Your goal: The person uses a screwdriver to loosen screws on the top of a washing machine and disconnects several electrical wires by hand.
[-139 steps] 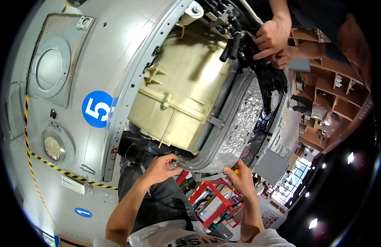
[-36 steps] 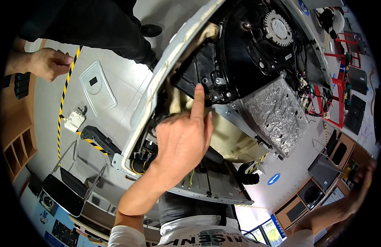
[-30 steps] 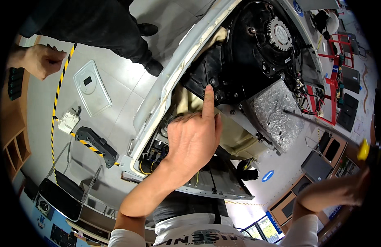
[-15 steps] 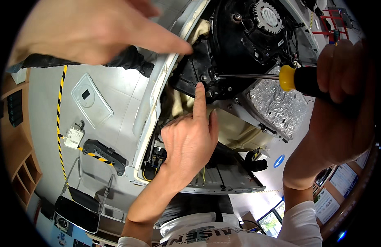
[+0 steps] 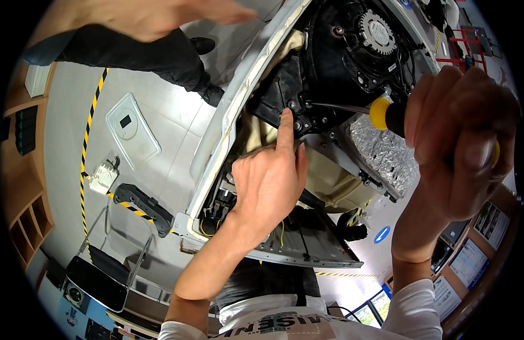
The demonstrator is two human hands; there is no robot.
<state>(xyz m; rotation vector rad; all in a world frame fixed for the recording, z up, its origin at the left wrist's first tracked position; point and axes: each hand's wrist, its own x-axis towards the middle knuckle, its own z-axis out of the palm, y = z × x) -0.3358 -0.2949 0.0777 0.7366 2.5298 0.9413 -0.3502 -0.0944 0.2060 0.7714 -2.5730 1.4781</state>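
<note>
My right hand (image 5: 460,141) is closed around the handle of a screwdriver (image 5: 380,113) with a yellow collar. The long shaft points left, its tip at a fastener on a black plastic housing (image 5: 278,88). My left hand (image 5: 265,184) holds nothing. Its index finger is stretched out onto the housing beside the screwdriver tip, its thumb stands apart, and the other fingers are curled under. Beyond the tip, a round toothed motor part (image 5: 378,33) sits on the black assembly. All this lies inside an opened metal cabinet (image 5: 216,164) with foil-covered insulation (image 5: 386,153).
Another person's hand (image 5: 154,17) reaches in from the upper left, with dark-trousered legs (image 5: 143,54) below it. On the floor lie a pale panel (image 5: 134,130), a white part (image 5: 105,174) and a dark curved part (image 5: 143,204). A metal-framed chair (image 5: 103,272) stands at lower left.
The other person's hand has drawn back from the housing toward the upper left. The view has shifted slightly. My right hand has turned with the screwdriver, while my left finger stays on the housing.
</note>
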